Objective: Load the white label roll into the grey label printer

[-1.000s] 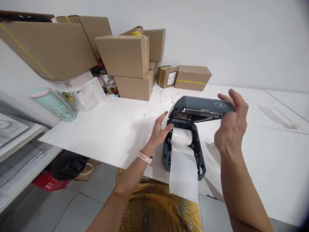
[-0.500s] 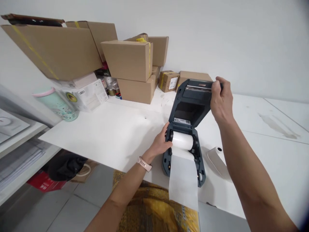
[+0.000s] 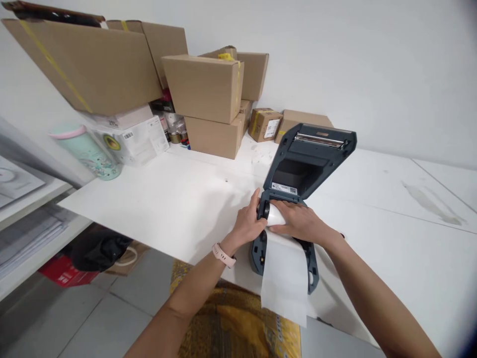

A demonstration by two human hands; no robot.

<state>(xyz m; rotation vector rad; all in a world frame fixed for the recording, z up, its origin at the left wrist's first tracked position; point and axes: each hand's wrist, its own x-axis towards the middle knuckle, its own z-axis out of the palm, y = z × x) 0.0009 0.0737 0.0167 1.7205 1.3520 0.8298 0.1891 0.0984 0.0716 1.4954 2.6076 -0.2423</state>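
A dark grey label printer (image 3: 257,261) stands on the white table, its lid (image 3: 316,136) tilted back and raised. Inside sits a white label roll (image 3: 275,215), and a strip of paper (image 3: 285,278) from it hangs over the printer's front and past the table edge. My left hand (image 3: 249,222) grips the printer's left side, thumb over the rim by the black roll holder. Across the roll lies my right hand (image 3: 301,221), fingers and thumb closed around it and covering its right part. A second white roll on the right is mostly hidden behind my right forearm.
Cardboard boxes (image 3: 204,89) are stacked at the back left, with smaller boxes (image 3: 265,124) along the wall. A mint tumbler (image 3: 87,151) stands beside a white carton (image 3: 143,141). On the far left is a shelf (image 3: 48,221) with papers. The table's front edge (image 3: 141,243) runs before me.
My right hand has let go of the raised lid and come down onto the label roll. The lid stays up by itself. My left hand remains at the printer's left side.
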